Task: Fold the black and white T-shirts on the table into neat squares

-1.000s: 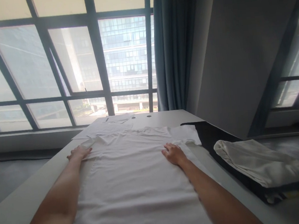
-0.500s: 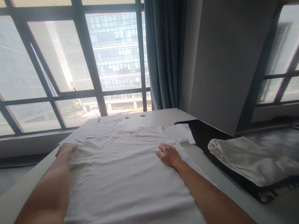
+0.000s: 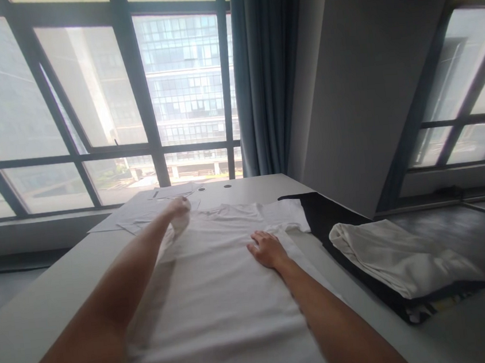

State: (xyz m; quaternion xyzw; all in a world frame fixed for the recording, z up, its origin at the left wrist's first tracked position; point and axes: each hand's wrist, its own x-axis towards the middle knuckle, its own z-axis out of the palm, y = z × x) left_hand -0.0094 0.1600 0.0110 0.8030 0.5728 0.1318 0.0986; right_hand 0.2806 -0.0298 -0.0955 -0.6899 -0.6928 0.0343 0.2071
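Note:
A white T-shirt (image 3: 224,299) lies spread over the table in front of me, its neck end pointing away. My left hand (image 3: 179,208) is closed on the shirt's left sleeve, lifted and drawn inward over the upper left part of the shirt. The left side of the cloth rises with it and folds over. My right hand (image 3: 267,249) rests flat on the right chest area of the shirt, fingers stretched out. The right sleeve (image 3: 293,213) lies spread out to the side.
The white table (image 3: 37,336) carries paper sheets (image 3: 120,214) at its far left. On the right, a folded whitish cloth (image 3: 406,256) lies on dark fabric (image 3: 337,218). Beyond stand windows, a blue-grey curtain (image 3: 264,75) and a grey pillar (image 3: 345,90).
My left hand has moved from the far left inward to the right, raising the left sleeve and folding the shirt's left side over. My right hand stays in place on the shirt.

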